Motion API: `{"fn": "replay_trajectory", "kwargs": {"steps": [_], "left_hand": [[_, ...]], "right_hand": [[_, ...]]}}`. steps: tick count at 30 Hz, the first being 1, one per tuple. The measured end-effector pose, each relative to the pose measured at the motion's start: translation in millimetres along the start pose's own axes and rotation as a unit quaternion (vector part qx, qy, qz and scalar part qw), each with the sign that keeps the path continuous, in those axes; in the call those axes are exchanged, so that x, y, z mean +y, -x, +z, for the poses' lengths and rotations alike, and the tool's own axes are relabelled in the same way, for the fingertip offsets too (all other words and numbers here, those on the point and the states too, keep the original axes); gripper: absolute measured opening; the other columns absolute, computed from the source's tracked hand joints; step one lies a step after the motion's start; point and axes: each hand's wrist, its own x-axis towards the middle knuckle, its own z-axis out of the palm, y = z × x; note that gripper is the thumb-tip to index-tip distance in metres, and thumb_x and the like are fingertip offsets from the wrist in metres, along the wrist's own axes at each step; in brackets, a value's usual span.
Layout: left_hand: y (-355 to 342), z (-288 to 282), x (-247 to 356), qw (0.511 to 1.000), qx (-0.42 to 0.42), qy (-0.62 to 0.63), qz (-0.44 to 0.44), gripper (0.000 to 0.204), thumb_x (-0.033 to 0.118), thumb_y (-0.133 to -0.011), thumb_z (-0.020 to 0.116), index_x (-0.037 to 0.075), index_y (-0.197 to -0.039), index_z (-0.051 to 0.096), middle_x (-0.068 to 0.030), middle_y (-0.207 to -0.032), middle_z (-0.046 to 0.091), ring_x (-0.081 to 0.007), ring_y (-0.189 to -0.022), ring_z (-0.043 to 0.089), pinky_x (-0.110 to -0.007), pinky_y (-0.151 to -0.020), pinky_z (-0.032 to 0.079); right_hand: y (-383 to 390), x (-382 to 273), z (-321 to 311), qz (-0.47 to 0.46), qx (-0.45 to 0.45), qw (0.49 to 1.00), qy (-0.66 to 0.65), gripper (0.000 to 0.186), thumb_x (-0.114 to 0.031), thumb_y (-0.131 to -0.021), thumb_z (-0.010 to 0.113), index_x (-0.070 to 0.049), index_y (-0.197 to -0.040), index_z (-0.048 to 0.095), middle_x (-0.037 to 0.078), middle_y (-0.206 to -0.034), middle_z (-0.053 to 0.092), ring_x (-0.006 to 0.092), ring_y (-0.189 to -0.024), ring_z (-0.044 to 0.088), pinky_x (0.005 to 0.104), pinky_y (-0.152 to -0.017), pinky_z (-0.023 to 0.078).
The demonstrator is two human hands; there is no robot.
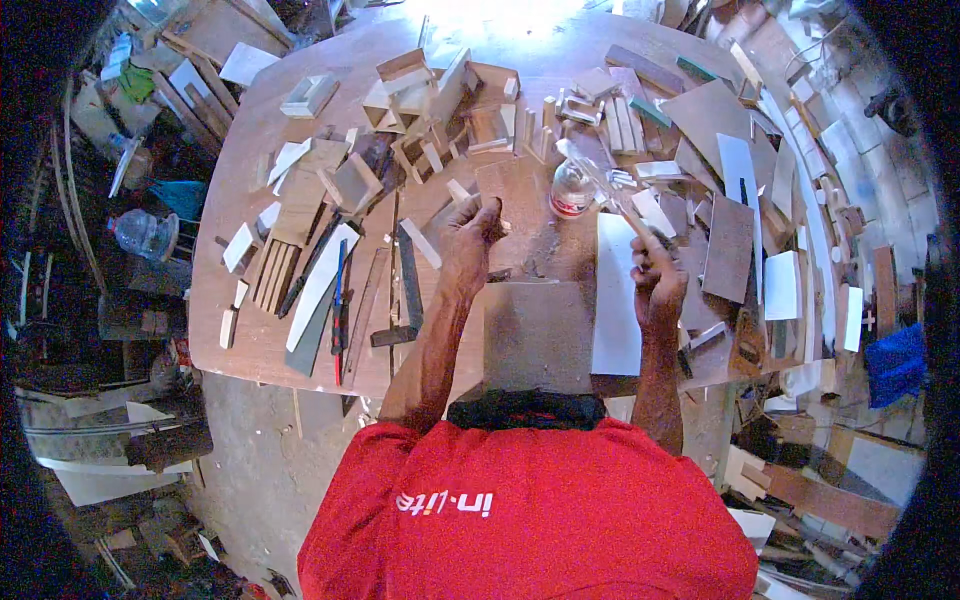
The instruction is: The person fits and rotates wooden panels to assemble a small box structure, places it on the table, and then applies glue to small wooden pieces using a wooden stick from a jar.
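Note:
My left hand (473, 235) is closed in a pinch above the middle of the table, on a small pale wood piece (459, 190) whose end shows past the fingers. On the right, my right hand (657, 275) is closed around a long thin stick (622, 205), tilted up and to the left. Motion blurs the stick, so its tip is unclear. Behind it and between my hands stands a clear plastic container (571, 192) with a red and white label. A brown board (538, 335) lies at the table's near edge in front of me.
Small wooden boxes (405, 80) and frames crowd the back of the table (225, 345). A white panel (617, 300) lies beside my right forearm. To the left are a dark try square (408, 290), a red and blue tool (340, 315) and grooved wood (275, 272). Offcuts pile up at right.

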Motion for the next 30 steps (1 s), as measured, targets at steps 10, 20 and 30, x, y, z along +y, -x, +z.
{"fn": "replay_trajectory", "kwargs": {"steps": [10,20,30], "left_hand": [[13,18,23,0.977,-0.004,0.187,-0.106,0.014,0.011,-0.091,0.057,0.006,-0.104,0.057,-0.0017,-0.089,0.058,-0.0155,-0.075,0.058,-0.029,-0.067,0.054],[7,9,14,0.946,-0.052,0.286,-0.140,0.017,0.013,-0.094,0.051,0.000,-0.105,0.053,-0.0115,-0.088,0.061,-0.0204,-0.072,0.060,-0.028,-0.059,0.054],[7,4,10,0.964,-0.023,0.228,-0.134,0.020,0.013,-0.094,0.053,0.002,-0.111,0.055,-0.0093,-0.098,0.062,-0.0212,-0.083,0.062,-0.029,-0.066,0.055]], "right_hand": [[22,2,4,-0.157,-0.110,0.963,0.190,0.028,-0.008,-0.092,0.055,0.000,-0.118,0.060,0.008,-0.091,0.066,0.0072,-0.062,0.051,0.0207,-0.051,0.040],[19,17,4,-0.266,-0.108,0.902,0.321,0.028,-0.006,-0.091,0.055,0.000,-0.118,0.061,0.009,-0.092,0.067,0.0084,-0.066,0.052,0.0235,-0.061,0.045],[27,13,14,-0.120,-0.085,0.956,0.254,0.021,-0.006,-0.091,0.056,0.000,-0.109,0.064,0.006,-0.093,0.066,0.0107,-0.075,0.057,0.0248,-0.071,0.048]]}}
